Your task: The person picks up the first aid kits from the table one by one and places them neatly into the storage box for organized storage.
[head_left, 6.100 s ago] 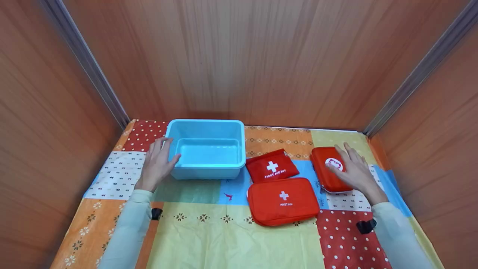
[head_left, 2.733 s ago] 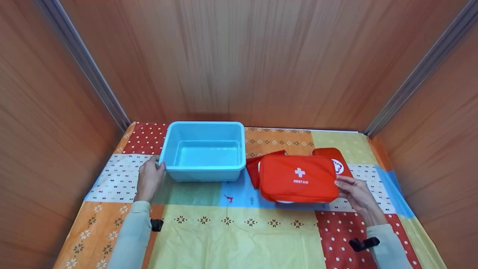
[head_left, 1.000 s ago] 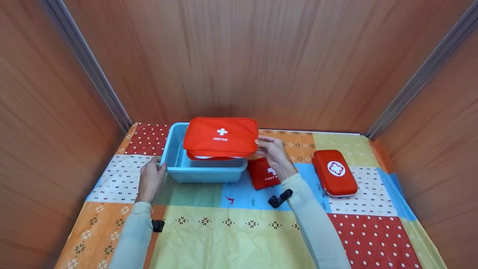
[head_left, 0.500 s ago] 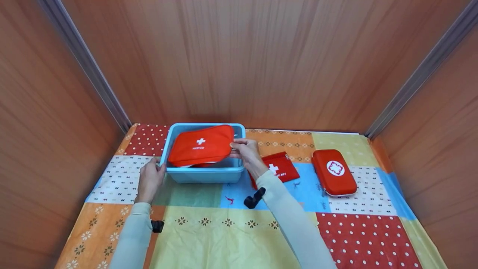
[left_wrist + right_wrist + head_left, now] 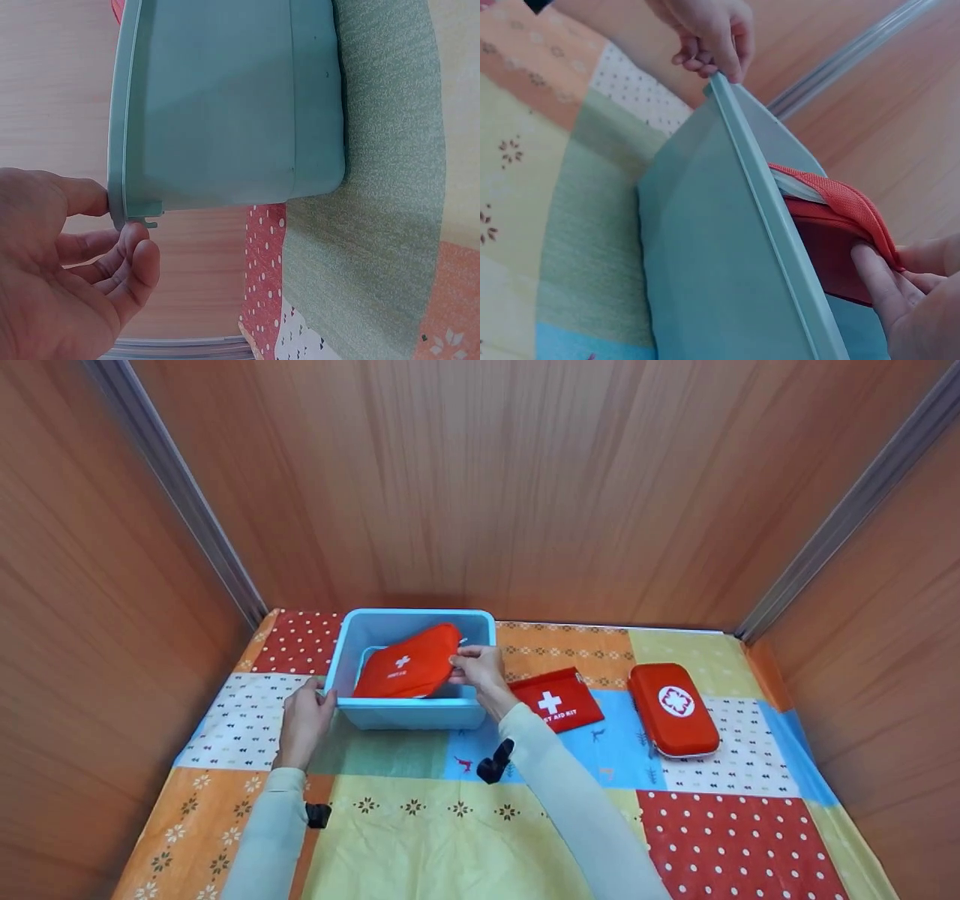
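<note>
A light blue plastic bin (image 5: 416, 714) stands at the back left of the cloth. My left hand (image 5: 306, 721) pinches the rim at its near left corner; in the left wrist view the thumb lies on one side of the rim and curled fingers on the other. Inside the bin, a red first aid pouch (image 5: 412, 664) sits tilted, its right end raised. My right hand (image 5: 482, 671) pinches that right end between thumb and fingers, as the right wrist view also shows. The pouch's lower part is hidden by the bin's front wall.
Right of the bin lies a flat red first aid kit pouch (image 5: 559, 701), partly covered by my right forearm. Farther right is a red hard case (image 5: 675, 709) with a white round emblem. Wooden panels (image 5: 480, 487) enclose the back and both sides.
The red first aid pouch was lifted from the cloth, carried left over the bin and lowered into it by my right hand. My left hand came to the bin's rim and stayed there.
</note>
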The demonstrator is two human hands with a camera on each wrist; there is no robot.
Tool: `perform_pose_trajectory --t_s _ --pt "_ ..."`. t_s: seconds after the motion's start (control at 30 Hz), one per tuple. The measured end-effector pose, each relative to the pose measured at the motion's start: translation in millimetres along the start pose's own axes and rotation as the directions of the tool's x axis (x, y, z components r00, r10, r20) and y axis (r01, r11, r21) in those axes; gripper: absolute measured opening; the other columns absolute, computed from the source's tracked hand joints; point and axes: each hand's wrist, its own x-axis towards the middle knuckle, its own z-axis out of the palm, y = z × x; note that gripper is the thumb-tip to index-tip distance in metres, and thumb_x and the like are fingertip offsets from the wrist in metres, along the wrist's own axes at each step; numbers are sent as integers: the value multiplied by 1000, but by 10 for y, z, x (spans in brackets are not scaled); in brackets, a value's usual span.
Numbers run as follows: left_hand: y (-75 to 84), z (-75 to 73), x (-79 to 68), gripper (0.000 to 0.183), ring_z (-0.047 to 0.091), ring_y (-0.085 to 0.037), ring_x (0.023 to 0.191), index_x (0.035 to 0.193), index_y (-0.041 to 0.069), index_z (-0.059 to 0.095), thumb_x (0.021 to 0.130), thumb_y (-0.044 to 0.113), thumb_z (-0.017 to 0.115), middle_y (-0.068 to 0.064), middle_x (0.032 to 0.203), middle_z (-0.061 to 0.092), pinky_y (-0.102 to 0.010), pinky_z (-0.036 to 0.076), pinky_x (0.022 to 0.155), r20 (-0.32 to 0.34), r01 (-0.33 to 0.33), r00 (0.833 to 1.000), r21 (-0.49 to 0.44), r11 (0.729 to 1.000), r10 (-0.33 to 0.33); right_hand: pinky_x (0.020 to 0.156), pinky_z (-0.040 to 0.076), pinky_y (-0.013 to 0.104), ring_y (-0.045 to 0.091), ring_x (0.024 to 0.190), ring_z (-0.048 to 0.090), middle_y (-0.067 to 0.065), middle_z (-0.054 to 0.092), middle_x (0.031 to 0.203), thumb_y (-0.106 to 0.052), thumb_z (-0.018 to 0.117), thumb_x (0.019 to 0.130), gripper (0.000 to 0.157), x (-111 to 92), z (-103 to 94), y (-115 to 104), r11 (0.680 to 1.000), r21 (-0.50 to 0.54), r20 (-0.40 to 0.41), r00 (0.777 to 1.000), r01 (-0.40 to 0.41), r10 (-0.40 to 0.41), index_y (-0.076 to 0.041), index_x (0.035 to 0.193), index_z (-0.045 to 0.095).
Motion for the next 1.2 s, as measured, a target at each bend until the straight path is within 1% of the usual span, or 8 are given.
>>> perform_pose_trajectory --t_s 0.17,0.3,0.47,0.6,0.77,0.93,1.07,1.2 --pt "-10 -6 2 37 55 -25 81 129 1 50 102 26 49 -16 97 58 -30 40 64 17 -1 1000 1 1000 1 74 58 33 18 72 72 13 71 94 -10 68 91 24 10 -35 25 998 -52 14 999 33 -33 -2 113 70" --pt "-23 -1 -1 38 55 -25 81 130 2 50 102 27 49 -16 97 59 -30 40 64 20 -6 1000 -6 1000 6 76 57 33 21 80 72 13 70 103 -18 67 93 31 -7 -70 17 985 -154 42 997 72 -67 -4 121 66" --pt "-29 6 -4 39 56 -25 82 132 2 49 102 27 49 -16 98 59 -30 41 64 24 -6 1000 -11 1000 7 86 55 37 23 94 65 7 66 112 -29 62 96 37 -46 -99 -27 944 -316 63 995 98 -82 -11 128 63" --pt "-26 11 0 38 55 -24 79 131 2 50 101 25 49 -16 95 59 -30 40 63 3 -13 1000 -6 1000 13 92 52 39 21 107 58 3 63 120 -35 61 96 37 -65 -118 -72 908 -401 62 993 120 -104 -17 129 63" --pt "-17 18 -1 37 55 -24 78 127 -1 53 100 24 52 -17 95 60 -29 40 63 -38 -37 999 9 999 37 95 51 39 22 113 57 3 62 126 -35 60 97 38 -54 -177 -89 890 -426 65 987 163 -150 -17 130 62" --pt "-7 11 -10 37 55 -24 78 128 -1 52 101 24 51 -17 95 59 -30 40 63 -28 -30 999 -2 1000 30 92 53 36 22 111 59 5 63 124 -34 61 96 39 -10 -316 -74 894 -417 36 985 166 -167 -15 131 62" --pt "-5 4 -10 38 56 -25 81 130 0 50 102 25 49 -17 98 59 -30 42 64 -3 -14 1000 -11 1000 14 89 54 35 23 111 59 6 63 123 -34 62 96 41 33 -497 -44 911 -391 -10 989 134 -149 -15 132 60" --pt "-18 5 -6 39 57 -25 84 131 0 50 102 25 49 -17 101 60 -30 42 65 0 -16 1000 -15 1000 16 91 53 37 25 112 57 6 61 124 -35 60 96 42 78 -769 35 915 -384 -46 987 122 -151 -14 132 59"
